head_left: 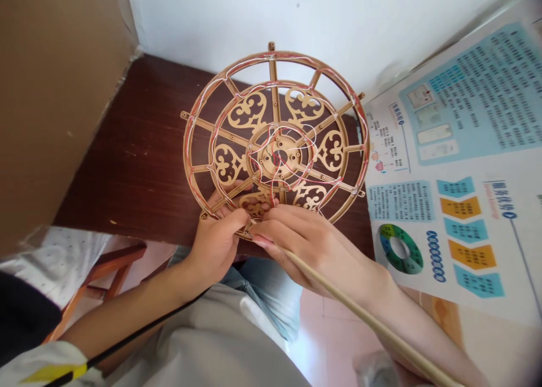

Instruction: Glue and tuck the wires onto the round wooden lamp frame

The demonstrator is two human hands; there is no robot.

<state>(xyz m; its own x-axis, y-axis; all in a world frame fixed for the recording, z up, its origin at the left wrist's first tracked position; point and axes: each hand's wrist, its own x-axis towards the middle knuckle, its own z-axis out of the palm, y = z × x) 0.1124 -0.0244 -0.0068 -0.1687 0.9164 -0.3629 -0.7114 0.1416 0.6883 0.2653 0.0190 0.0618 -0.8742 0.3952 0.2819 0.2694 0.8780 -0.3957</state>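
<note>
A round, gold-coloured openwork frame (276, 102) with spokes, scroll ornaments and a ringed hub tilts above the brown table. Red and white wires (296, 179) run along its rings and loop loosely about the hub. My left hand (220, 240) is closed on the near left rim, thumb on top and some fingers behind the openwork. At the near edge, beside the left thumb, my right hand (296, 240) is closed in a pinch. A long cream strip (359, 302) comes out from under its fingers and slants down to the lower right. The pinched end is hidden.
The dark brown tabletop (135, 150) meets a white wall (203, 20) behind and a cardboard-brown panel (55, 82) at left. A printed poster sheet (427, 206) lies along the right. A wooden stool (114, 274) and a white cloth (68, 257) are at lower left.
</note>
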